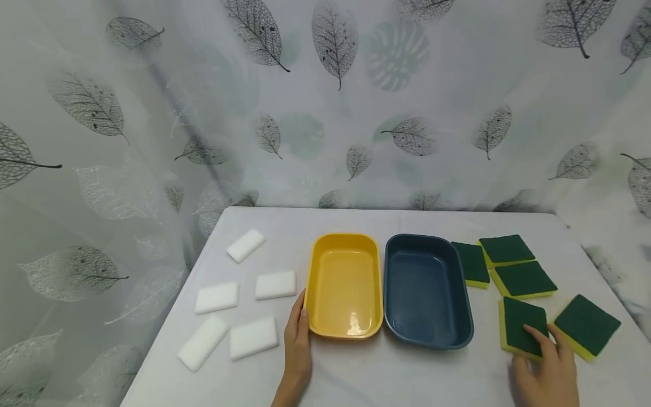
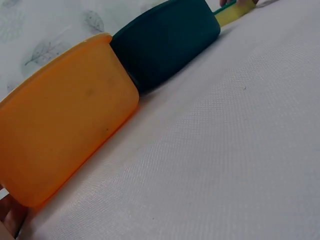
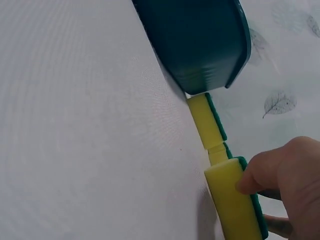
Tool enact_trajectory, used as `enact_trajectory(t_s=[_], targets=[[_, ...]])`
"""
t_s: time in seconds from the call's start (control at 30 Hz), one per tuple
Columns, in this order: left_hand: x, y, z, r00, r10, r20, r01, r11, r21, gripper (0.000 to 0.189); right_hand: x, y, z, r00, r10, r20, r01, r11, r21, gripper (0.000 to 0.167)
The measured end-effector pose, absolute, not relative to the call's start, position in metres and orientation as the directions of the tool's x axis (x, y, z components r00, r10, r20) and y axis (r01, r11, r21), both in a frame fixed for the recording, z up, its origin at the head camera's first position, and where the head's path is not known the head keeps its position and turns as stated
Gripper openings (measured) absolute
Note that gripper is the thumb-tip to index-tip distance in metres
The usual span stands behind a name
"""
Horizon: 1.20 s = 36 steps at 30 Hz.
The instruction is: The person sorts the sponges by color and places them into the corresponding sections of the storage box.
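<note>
Beside the left wall of an empty yellow tray (image 1: 343, 282), my left hand (image 1: 297, 345) rests with its fingers straight along the side, touching near the rim. My right hand (image 1: 549, 367) grips a green and yellow scouring sponge (image 1: 521, 325) lying on the table. One finger is on its green top and the thumb is at its near edge; in the right wrist view the thumb presses the yellow side of this sponge (image 3: 230, 200). Just right of those fingers lies another scouring sponge (image 1: 587, 325). A dark blue tray (image 1: 427, 291) stands against the yellow one, also empty.
Several white sponge blocks (image 1: 254, 337) lie spread over the left of the white table (image 1: 356, 373). More scouring sponges (image 1: 524, 278) are grouped right of the blue tray, one close against its wall. A leaf-patterned curtain (image 1: 305, 113) hangs behind and at the sides.
</note>
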<state>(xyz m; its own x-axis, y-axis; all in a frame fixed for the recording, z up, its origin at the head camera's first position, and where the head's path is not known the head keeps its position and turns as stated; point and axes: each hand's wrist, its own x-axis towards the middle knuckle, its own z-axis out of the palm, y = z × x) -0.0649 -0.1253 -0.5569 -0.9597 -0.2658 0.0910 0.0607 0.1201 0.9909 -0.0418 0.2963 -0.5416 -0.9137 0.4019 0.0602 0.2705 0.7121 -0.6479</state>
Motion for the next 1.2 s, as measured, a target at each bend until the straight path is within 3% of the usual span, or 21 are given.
enact_trajectory(t_s=[0.1,0.33,0.5,0.67,0.93,1.2], targets=[[-0.064,-0.123,-0.559,-0.955,-0.280,0.099,0.067,0.122,0.990,0.048,-0.040,0.297,-0.541,-0.909,0.413,0.058,0.278,0.704,-0.654,0.055],[-0.067,-0.118,-0.558,-0.950,-0.284,0.132,0.098,0.131,0.987,0.043,-0.045,0.298,-0.542,-0.890,0.453,-0.044,0.384,0.695,-0.608,0.074],[-0.067,-0.118,-0.557,-0.942,-0.308,0.130,0.084,0.158,0.984,0.042,-0.045,0.297,-0.543,-0.879,0.465,-0.101,0.428,0.677,-0.598,0.074],[-0.068,-0.120,-0.558,-0.944,-0.300,0.140,0.089,0.178,0.980,0.043,-0.042,0.296,-0.543,-0.869,0.492,-0.059,0.410,0.645,-0.645,0.068],[-0.069,-0.123,-0.555,-0.937,-0.317,0.147,0.087,0.195,0.977,0.042,-0.039,0.278,-0.526,-0.897,0.442,0.025,0.255,0.563,-0.786,0.070],[-0.067,-0.124,-0.556,-0.939,-0.317,0.134,0.074,0.194,0.978,0.042,-0.041,0.260,-0.510,-0.943,0.124,0.310,-0.159,0.651,-0.743,0.074]])
